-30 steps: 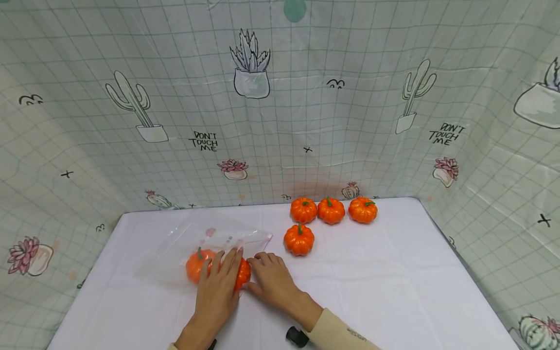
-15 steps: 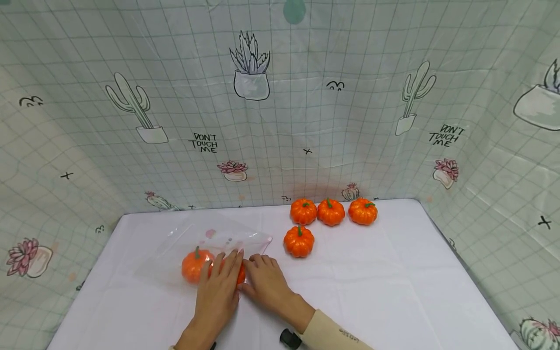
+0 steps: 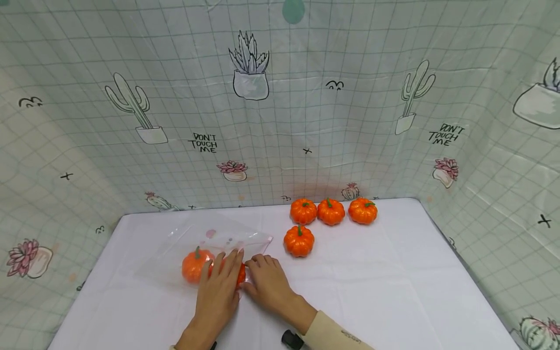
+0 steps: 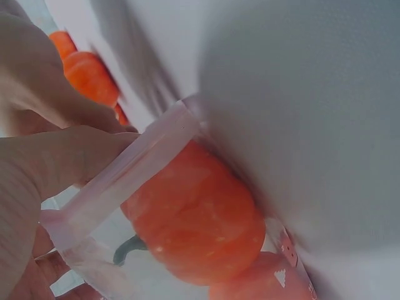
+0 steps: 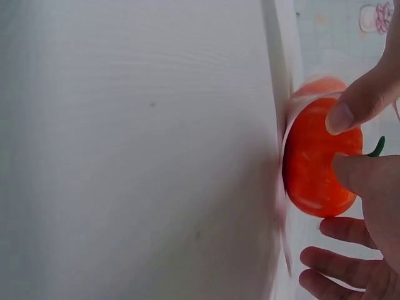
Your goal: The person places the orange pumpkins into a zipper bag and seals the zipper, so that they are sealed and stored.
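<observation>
A clear zip bag [image 3: 175, 248] lies flat on the table in the head view, its mouth to the right. Inside it is an orange toy pumpkin [image 3: 195, 266]; a second pumpkin [image 5: 315, 165] sits at the mouth, partly covered by my hands in the head view. My left hand [image 3: 217, 284] spreads over the bag and holds its mouth edge, thumb at the pink rim [image 4: 119, 178]. On the right side of the mouth, my right hand [image 3: 269, 284] presses the second pumpkin with its thumb, the other fingers loosely extended.
Behind the bag, to the right, stand several more orange pumpkins [image 3: 331, 212], one [image 3: 299, 241] nearer than the others. A white cloth covers the table [image 3: 372, 291]. Patterned curtains [image 3: 306, 121] enclose the back and sides.
Both pumpkins at the bag have shifted slightly left, the second deeper into the mouth. My right hand followed left, then eased back slightly. My left hand stays nearly in place.
</observation>
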A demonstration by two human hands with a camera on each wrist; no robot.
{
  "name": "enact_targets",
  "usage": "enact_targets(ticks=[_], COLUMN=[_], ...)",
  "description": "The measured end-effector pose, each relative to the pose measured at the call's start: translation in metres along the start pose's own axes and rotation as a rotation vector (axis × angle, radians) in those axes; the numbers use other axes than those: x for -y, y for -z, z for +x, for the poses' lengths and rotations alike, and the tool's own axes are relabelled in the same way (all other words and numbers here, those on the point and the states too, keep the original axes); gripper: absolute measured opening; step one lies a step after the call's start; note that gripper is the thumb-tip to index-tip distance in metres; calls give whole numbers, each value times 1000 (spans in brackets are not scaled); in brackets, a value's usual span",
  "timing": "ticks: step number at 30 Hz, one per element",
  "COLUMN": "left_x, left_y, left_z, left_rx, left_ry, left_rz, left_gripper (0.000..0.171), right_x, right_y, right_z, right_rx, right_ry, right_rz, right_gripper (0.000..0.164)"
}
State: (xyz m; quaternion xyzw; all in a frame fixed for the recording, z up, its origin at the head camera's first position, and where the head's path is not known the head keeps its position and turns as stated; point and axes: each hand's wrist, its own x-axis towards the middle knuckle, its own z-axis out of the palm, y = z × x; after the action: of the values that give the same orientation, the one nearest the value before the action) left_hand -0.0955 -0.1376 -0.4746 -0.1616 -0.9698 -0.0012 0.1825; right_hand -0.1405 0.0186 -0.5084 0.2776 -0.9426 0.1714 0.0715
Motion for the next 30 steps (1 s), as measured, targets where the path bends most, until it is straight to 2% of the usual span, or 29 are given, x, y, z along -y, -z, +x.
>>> enact_targets(ticks=[12,22,30], left_x=[1,1,1], left_y=[-2,-2,-1], left_z=[-2,-1,-1], left_rx=[-71,-52,-47], left_ry=[-35,-32,-26], left_rz=[-6,1,9], left_gripper=[90,89,91], right_x=[9,13,4], right_y=[-3,-5,1], right_z=[8,12,3], right_rx=[-40,-34,-22], right_ry=[21,0,-13], right_rz=[-50,-86,-80], right_gripper=[45,40,48])
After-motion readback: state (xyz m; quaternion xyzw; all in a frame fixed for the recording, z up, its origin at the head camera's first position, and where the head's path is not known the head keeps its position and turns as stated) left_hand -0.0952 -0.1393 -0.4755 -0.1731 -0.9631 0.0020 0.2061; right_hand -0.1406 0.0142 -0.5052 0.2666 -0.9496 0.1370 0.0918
